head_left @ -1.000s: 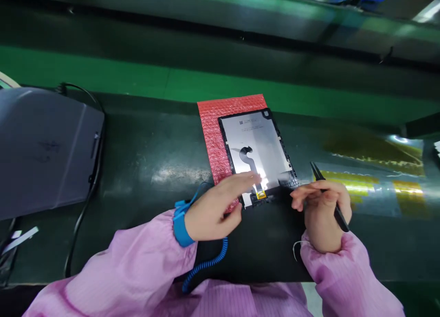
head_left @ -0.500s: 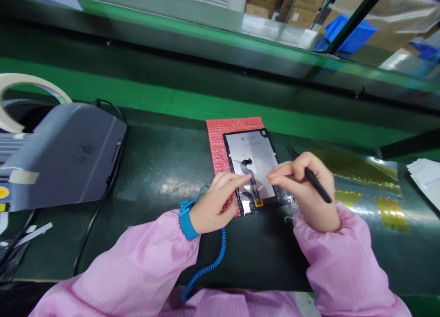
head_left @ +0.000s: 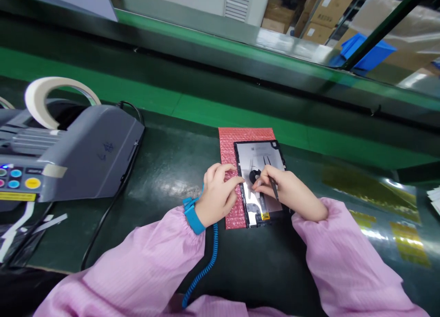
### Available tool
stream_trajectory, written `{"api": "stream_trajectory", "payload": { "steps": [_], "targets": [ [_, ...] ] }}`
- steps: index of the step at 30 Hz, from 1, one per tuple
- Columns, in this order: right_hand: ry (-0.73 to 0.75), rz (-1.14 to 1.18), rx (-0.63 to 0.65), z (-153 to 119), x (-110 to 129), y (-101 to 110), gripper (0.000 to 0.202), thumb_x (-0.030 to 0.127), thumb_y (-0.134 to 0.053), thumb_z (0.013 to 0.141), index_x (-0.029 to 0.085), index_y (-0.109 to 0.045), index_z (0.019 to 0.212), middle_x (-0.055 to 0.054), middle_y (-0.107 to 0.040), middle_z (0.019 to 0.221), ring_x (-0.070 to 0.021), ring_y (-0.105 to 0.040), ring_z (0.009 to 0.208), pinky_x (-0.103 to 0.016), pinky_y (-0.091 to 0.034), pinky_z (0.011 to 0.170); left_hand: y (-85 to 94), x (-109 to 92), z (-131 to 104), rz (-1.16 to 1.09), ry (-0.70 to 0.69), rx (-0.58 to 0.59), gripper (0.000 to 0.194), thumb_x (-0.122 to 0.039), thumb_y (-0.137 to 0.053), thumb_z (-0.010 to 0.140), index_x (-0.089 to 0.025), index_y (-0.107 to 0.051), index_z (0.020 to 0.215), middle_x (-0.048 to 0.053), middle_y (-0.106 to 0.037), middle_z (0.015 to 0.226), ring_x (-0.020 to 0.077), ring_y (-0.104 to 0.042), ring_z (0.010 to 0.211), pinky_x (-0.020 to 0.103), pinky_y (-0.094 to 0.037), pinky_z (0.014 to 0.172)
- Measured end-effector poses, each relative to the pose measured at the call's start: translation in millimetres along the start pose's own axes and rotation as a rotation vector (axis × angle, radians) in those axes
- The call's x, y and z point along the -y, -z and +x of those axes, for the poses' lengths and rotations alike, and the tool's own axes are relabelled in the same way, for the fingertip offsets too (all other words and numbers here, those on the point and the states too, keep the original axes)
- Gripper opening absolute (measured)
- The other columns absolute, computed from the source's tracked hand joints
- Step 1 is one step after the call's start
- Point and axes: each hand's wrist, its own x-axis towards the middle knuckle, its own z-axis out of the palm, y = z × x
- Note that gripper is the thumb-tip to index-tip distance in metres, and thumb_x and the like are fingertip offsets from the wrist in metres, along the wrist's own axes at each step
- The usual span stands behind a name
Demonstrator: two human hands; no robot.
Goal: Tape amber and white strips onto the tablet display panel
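Observation:
A flat tablet panel (head_left: 263,163) with a silvery back and black frame lies on a red bubble-wrap sheet (head_left: 229,152) on the dark green bench. A black flex strip (head_left: 255,176) runs down its middle to a small yellow tab (head_left: 265,215) at the near edge. My left hand (head_left: 218,195) rests on the bubble wrap, fingertips on the panel's left edge. My right hand (head_left: 292,193) holds black tweezers (head_left: 273,187) and its fingertips press on the flex strip. A blue wrist strap (head_left: 193,216) with a coiled cord is on my left wrist.
A grey tape dispenser machine (head_left: 82,156) with coloured buttons and a white tape roll (head_left: 51,95) stands at the left, its black cable (head_left: 103,225) trailing forward. Yellow tape strips (head_left: 409,239) lie on the bench at right. A green conveyor belt (head_left: 240,113) runs behind the panel.
My right hand has moved left onto the middle of the panel with the tweezers, and my left hand slid to the panel's left edge. The camera tilted up, showing more of the dispenser.

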Motion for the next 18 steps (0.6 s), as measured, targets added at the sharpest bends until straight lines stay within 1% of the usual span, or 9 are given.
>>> {"api": "stream_trajectory", "payload": {
  "steps": [6,10,14,18],
  "targets": [
    [0.012,-0.065,-0.129,7,-7,-7,0.029,0.035,-0.061,0.095,0.027,-0.037,0.08,-0.001,-0.078,0.094,-0.023,-0.074,0.088,-0.035,-0.051,0.076,-4.4,2,-2,0.041,-0.041,0.01,0.043,-0.001,-0.05,0.08,-0.02,-0.07,0.113,0.013,-0.049,0.129,0.0336,-0.037,0.123,0.057,-0.04,0.104],
    [0.006,-0.086,-0.207,7,-10,-15,0.026,0.032,-0.06,0.095,0.028,-0.038,0.082,-0.001,-0.078,0.095,-0.0239,-0.074,0.09,-0.036,-0.052,0.077,-6.6,1,-4,0.067,-0.082,0.018,0.043,-0.003,-0.051,0.083,-0.022,-0.071,0.115,0.013,-0.048,0.133,0.0345,-0.036,0.126,0.057,-0.04,0.105],
    [-0.01,-0.109,-0.262,6,-10,-22,0.026,0.031,-0.061,0.094,0.028,-0.038,0.082,-0.001,-0.077,0.096,-0.0247,-0.074,0.092,-0.036,-0.052,0.078,-9.6,-2,-4,0.105,-0.137,-0.003,0.038,-0.009,-0.051,0.089,-0.025,-0.072,0.117,0.013,-0.048,0.137,0.0345,-0.036,0.126,0.058,-0.039,0.104],
    [0.004,-0.101,-0.299,5,-10,-26,0.024,0.03,-0.06,0.094,0.028,-0.039,0.082,-0.002,-0.077,0.094,-0.0247,-0.073,0.092,-0.037,-0.052,0.078,-13.6,-3,-4,0.164,-0.172,0.001,0.033,-0.02,-0.054,0.095,-0.03,-0.072,0.12,0.012,-0.052,0.137,0.0356,-0.037,0.126,0.06,-0.037,0.104]
  ]
}}
